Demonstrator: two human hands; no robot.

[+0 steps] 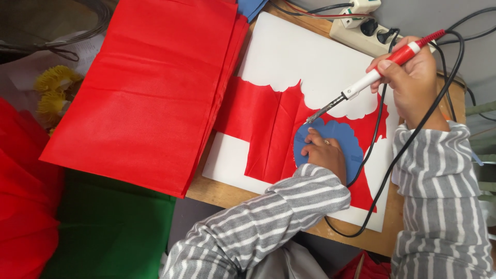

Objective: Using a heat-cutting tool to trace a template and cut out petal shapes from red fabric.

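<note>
Fabric first: from my remote seat I see a folded red sheet [279,132] lying on a white board [289,51], its upper edge already cut into scallops. On it, at about 4 o'clock from the board's middle, sits a blue scalloped template [343,137]. My left hand [323,152] presses flat on that template, fingers spread, pinning it and the sheet below. My right hand [411,77], at 2 o'clock, is closed in a pen grip around a hot cutter [380,70] with a red and white handle; its dark metal tip meets the template's upper left edge. Its black cord [413,129] loops down past 5 o'clock and back up to a power strip [361,31] at 1 o'clock.

I judge the sheet light, limp and prone to creep, likely a thin non-woven that melts at the tip, so it wants holding through the template, close to the cutting line but clear of the heat. The template looks stiffer, like card or foam.

At 9 o'clock a thick stack of red sheets [150,88] overhangs the wooden table [217,194]. Green fabric [113,232] lies at 7 o'clock, yellow fringed bits [54,90] at 10.
</note>
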